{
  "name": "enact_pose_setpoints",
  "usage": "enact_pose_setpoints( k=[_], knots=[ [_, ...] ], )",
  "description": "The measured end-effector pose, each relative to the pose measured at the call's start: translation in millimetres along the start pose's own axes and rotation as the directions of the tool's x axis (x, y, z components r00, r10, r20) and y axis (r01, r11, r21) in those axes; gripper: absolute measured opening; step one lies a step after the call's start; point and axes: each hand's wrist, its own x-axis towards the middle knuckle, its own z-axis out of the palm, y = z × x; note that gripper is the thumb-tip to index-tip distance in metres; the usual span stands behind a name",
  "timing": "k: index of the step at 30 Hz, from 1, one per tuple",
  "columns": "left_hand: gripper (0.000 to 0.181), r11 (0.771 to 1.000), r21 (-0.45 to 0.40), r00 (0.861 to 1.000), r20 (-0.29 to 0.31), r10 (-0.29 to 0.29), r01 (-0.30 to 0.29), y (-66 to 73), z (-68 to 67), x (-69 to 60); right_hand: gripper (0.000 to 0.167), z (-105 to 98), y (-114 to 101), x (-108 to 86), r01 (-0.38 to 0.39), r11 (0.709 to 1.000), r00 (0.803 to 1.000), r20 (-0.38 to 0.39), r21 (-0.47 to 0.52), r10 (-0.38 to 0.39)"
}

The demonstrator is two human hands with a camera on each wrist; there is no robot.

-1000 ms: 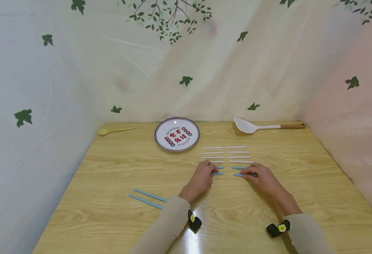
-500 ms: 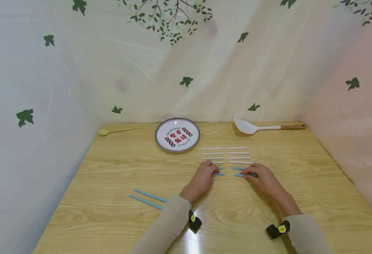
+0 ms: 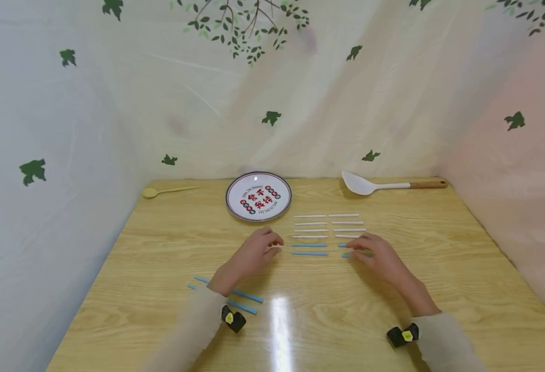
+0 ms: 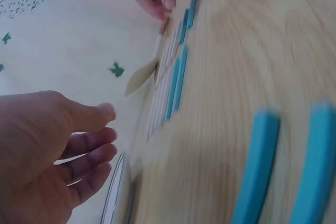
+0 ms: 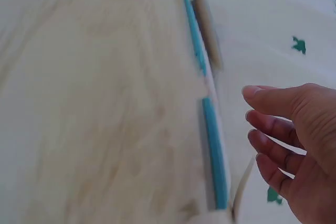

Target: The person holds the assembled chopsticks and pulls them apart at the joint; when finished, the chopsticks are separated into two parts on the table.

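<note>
Two columns of slim sticks lie on the wooden table in the head view, white sticks (image 3: 311, 230) behind and blue chopsticks (image 3: 309, 253) in front. My left hand (image 3: 246, 256) hovers left of the left column, its fingers loosely bent and holding nothing. Beneath my left forearm, two more blue chopsticks (image 3: 247, 296) lie slanted; their thick ends show close up in the left wrist view. My right hand (image 3: 384, 258) is over the right column's blue chopsticks (image 3: 342, 245), partly covering them. In the right wrist view, its thumb and fingers are apart, with nothing between them.
At the back stands a round plate (image 3: 259, 196) with red lettering. A yellow spoon (image 3: 150, 192) lies at the back left. A white turner (image 3: 361, 185) with a wooden handle lies at the back right. Leaf-printed cloth walls enclose the table's back and sides.
My left hand has let go of the left column's blue chopsticks and moved left, uncovering them. My right hand has loosened its pinch on the blue chopstick and risen slightly.
</note>
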Motion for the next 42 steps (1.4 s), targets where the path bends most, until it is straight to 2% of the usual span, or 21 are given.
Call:
enact_pose_setpoints(
  k=[5, 10, 12, 15, 18, 20, 22, 25, 28, 30, 32, 36, 42],
  knots=[
    [0.013, 0.996, -0.021, 0.996, 0.038, -0.082, 0.082, -24.2, -27.8, -24.5, 0.022, 6, -29, 11.5, 0.009, 0.999, 1.000, 0.021, 0.054, -0.010],
    [0.015, 0.989, -0.040, 0.985, 0.102, -0.141, 0.145, -49.6, -47.7, -51.1, 0.025, 30, -58, 23.4, 0.057, 0.992, 0.998, 0.027, 0.112, -0.060],
    [0.014, 0.988, -0.043, 0.981, 0.133, -0.139, 0.146, -59.2, -53.6, -61.6, 0.026, 42, -70, 27.2, 0.058, 0.988, 0.997, 0.048, 0.146, -0.066],
    [0.013, 0.993, -0.033, 0.978, 0.182, -0.104, 0.112, -72.5, -60.1, -76.7, 0.028, 58, -91, 31.2, 0.033, 0.976, 0.991, 0.119, 0.215, -0.060],
    [0.014, 0.998, -0.016, 0.973, 0.225, -0.060, 0.065, -81.3, -63.8, -88.2, 0.031, 72, -109, 33.3, -0.009, 0.962, 0.976, 0.213, 0.274, -0.051],
    [0.015, 0.998, -0.016, 0.966, 0.252, -0.052, 0.058, -83.6, -64.6, -93.1, 0.033, 81, -118, 33.6, -0.037, 0.953, 0.961, 0.272, 0.301, -0.049],
    [0.014, 0.998, -0.015, 0.958, 0.282, -0.054, 0.060, -83.5, -64.0, -96.0, 0.035, 88, -124, 33.2, -0.047, 0.951, 0.945, 0.322, 0.306, -0.056],
    [0.010, 0.998, -0.007, 0.948, 0.313, -0.061, 0.067, -81.0, -61.2, -97.7, 0.035, 99, -131, 32.6, -0.018, 0.961, 0.916, 0.390, 0.276, -0.095],
    [0.007, 0.999, 0.017, 0.950, 0.307, -0.051, 0.049, -78.1, -57.1, -97.1, 0.029, 108, -138, 31.9, 0.036, 0.968, 0.885, 0.442, 0.248, -0.146],
    [0.007, 0.999, 0.024, 0.955, 0.294, -0.042, 0.037, -76.5, -54.3, -95.8, 0.023, 112, -143, 31.1, 0.056, 0.971, 0.872, 0.461, 0.234, -0.161],
    [0.009, 0.999, 0.020, 0.956, 0.292, -0.041, 0.037, -75.5, -51.3, -93.9, 0.015, 114, -147, 29.7, 0.064, 0.975, 0.869, 0.468, 0.212, -0.158],
    [0.010, 0.999, 0.017, 0.953, 0.299, -0.051, 0.049, -74.1, -46.6, -91.2, 0.006, 116, -152, 27.9, 0.055, 0.984, 0.884, 0.450, 0.168, -0.127],
    [0.010, 0.996, -0.032, 0.950, 0.304, -0.073, 0.086, -66.1, -50.5, -85.2, 0.006, 111, -153, 29.8, -0.047, 0.981, 0.912, 0.408, 0.188, -0.035]
  ],
)
